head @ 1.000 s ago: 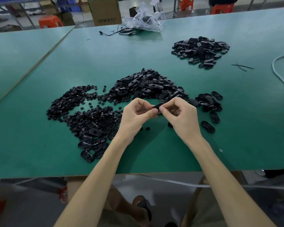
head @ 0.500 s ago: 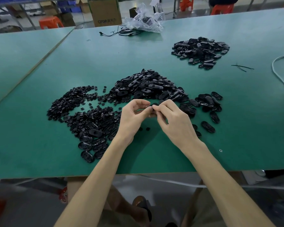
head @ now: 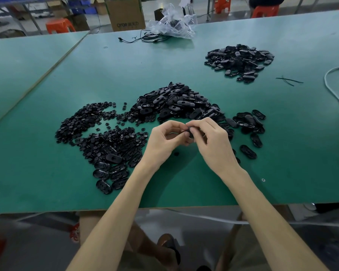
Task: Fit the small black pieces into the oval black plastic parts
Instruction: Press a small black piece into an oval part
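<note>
Green tabletop (head: 47, 173) fills the view, and above its near middle the left hand (head: 162, 143) and right hand (head: 213, 145) meet, fingertips of both curled and pinching one oval black part (head: 189, 132) between them. Small black pieces (head: 86, 124) lie heaped at nine o'clock from the hands, loose oval parts (head: 176, 104) at twelve, and another heap (head: 240, 61) well off at one.

Over the green bench (head: 47, 173), the left grip (head: 164, 142) and right grip (head: 213, 143) met just in front of the big heap of oval parts (head: 176, 104), both pinching one oval part (head: 189, 132) at the fingertips. Small pieces (head: 90, 124) lay left of that heap, and a second heap (head: 240, 61) lay well behind it to the right.
</note>
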